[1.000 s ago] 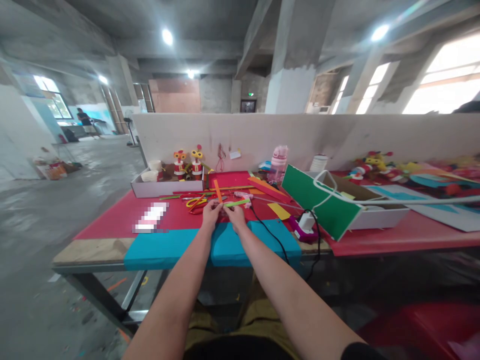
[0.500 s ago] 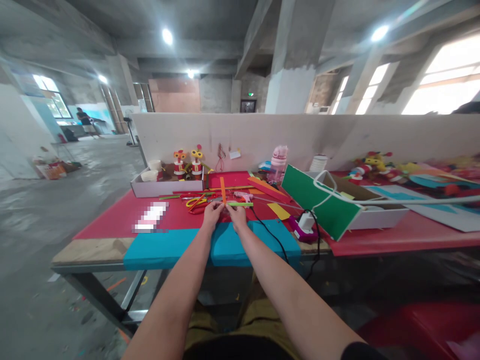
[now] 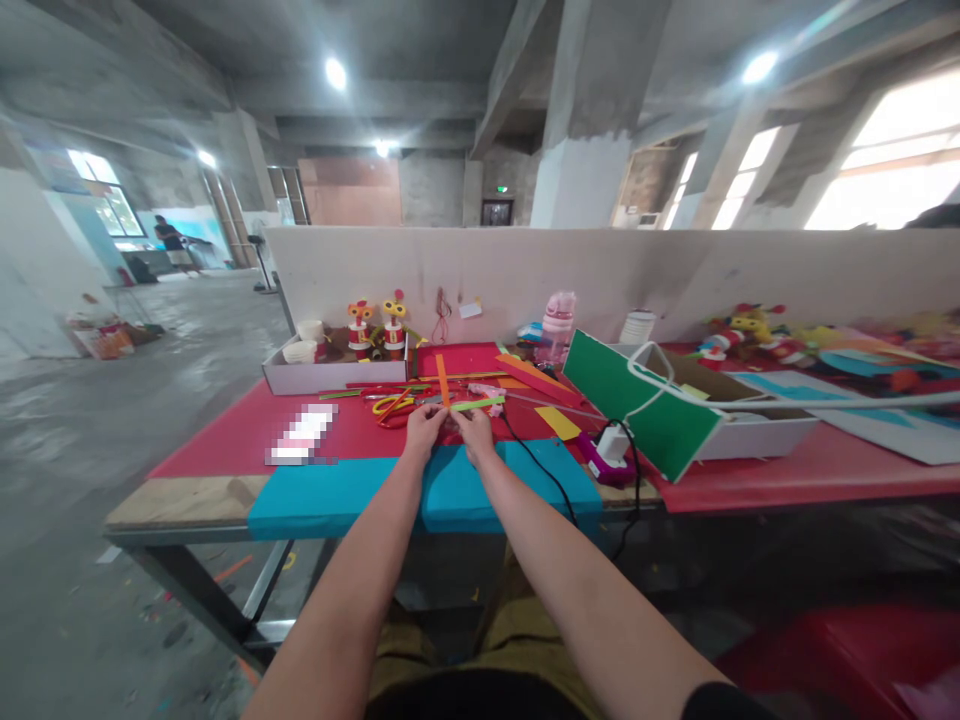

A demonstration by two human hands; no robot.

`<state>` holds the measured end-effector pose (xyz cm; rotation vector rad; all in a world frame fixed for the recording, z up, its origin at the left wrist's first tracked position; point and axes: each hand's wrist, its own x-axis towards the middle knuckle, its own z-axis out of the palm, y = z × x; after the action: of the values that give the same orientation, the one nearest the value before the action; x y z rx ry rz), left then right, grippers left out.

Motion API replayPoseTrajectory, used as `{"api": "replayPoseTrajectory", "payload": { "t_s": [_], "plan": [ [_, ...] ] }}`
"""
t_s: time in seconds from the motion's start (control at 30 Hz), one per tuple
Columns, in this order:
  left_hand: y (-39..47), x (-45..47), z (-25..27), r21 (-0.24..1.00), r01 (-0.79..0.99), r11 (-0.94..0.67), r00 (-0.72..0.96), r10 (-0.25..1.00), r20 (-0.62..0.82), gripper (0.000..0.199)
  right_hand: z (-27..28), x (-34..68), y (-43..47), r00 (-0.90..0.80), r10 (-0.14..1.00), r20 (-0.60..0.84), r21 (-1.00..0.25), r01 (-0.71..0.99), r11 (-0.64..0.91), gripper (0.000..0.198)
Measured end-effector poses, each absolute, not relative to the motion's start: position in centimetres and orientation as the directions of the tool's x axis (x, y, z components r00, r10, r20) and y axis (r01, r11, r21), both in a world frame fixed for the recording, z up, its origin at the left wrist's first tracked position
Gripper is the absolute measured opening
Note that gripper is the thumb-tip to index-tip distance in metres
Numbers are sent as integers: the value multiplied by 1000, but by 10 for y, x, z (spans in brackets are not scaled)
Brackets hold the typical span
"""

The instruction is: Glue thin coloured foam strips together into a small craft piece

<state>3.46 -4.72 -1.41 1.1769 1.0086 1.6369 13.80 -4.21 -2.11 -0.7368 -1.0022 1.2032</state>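
Note:
Close together over the table's front, my left hand and my right hand pinch the meeting ends of two narrow paper strips. The orange strip points up and away from me; the green strip reaches out to the right. Fingertips cover the spot where the strips join. Just beyond my hands lie yellow-handled scissors and a pink glue gun, partly behind the green strip.
Blue sheet covers the front edge. At left stands a white box with cups and figures. On the right are a purple power strip with a black cord, a green board, and a pink bottle behind.
The orange strip has tilted slightly to the left, and the green strip's free end has risen a little. Both hands stay in nearly the same place.

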Motion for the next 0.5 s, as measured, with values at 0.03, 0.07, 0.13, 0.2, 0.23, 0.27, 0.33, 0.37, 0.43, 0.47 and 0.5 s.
{"api": "replayPoseTrajectory", "payload": {
  "t_s": [0.03, 0.07, 0.13, 0.2, 0.23, 0.27, 0.33, 0.37, 0.43, 0.47, 0.5],
  "plan": [
    [-48, 34, -14, 934, -186, -306, -193, 943, 271, 30, -21, 138, -42, 52, 975, 217, -885, -410, 219, 24],
    [-48, 34, -13, 933, -188, -308, -198, 942, 271, 31, -21, 138, -41, 59, 977, 205, -883, -420, 210, 24],
    [-48, 34, -13, 933, -188, -309, -196, 942, 272, 32, -21, 138, -40, 74, 979, 188, -876, -438, 201, 22],
    [-49, 34, -13, 933, -195, -303, -181, 946, 269, 34, -21, 138, -40, 68, 980, 185, -872, -448, 195, 22],
    [-49, 34, -13, 933, -204, -297, -173, 949, 264, 35, -21, 138, -39, 56, 981, 187, -873, -449, 192, 23],
    [-49, 35, -13, 932, -215, -293, -167, 951, 260, 35, -21, 138, -40, 43, 980, 193, -873, -448, 192, 24],
    [-49, 35, -14, 929, -232, -288, -165, 953, 254, 37, -21, 138, -40, 23, 979, 205, -873, -448, 193, 27],
    [-49, 35, -14, 927, -238, -288, -167, 953, 253, 37, -21, 138, -41, 20, 978, 209, -871, -451, 195, 29],
    [-48, 35, -15, 927, -237, -292, -168, 952, 257, 37, -20, 139, -43, 21, 976, 217, -867, -455, 203, 33],
    [-47, 35, -15, 927, -232, -294, -168, 951, 259, 36, -20, 139, -43, 22, 974, 224, -868, -450, 209, 35],
    [-46, 34, -16, 929, -225, -295, -168, 951, 261, 35, -19, 140, -44, 21, 973, 231, -870, -443, 217, 35]
  ]
}}
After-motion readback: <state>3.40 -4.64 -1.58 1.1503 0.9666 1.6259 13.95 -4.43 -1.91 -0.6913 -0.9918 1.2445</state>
